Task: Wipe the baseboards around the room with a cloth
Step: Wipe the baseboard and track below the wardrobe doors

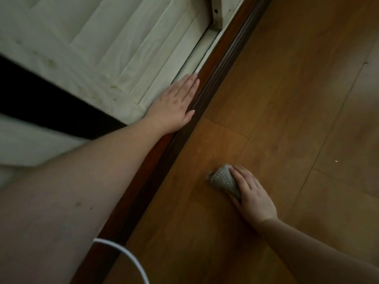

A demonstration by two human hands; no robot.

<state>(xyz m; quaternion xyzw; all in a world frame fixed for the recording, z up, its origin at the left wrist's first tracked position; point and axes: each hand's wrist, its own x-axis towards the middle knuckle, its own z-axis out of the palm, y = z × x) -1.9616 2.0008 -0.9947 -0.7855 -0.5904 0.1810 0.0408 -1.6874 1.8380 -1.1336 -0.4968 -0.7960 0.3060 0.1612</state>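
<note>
Item: my left hand (176, 103), fingers straight and laid flat, rests against the top of the dark baseboard (207, 103) where it meets the pale panelled door (98, 48); I judge it braces me while I lean low. Item: my right hand (251, 193), its grip curled over a bunched grey cloth (224, 178), holds it on the wooden floor (297, 99), near the baseboard but apart from it, probably between strokes or about to move along. Item: baseboard, a ribbed dark strip running diagonally between door and floor. Item: a white cable (127, 257) loops at the lower edge. Containers: none in view, so no contents to list.
</note>
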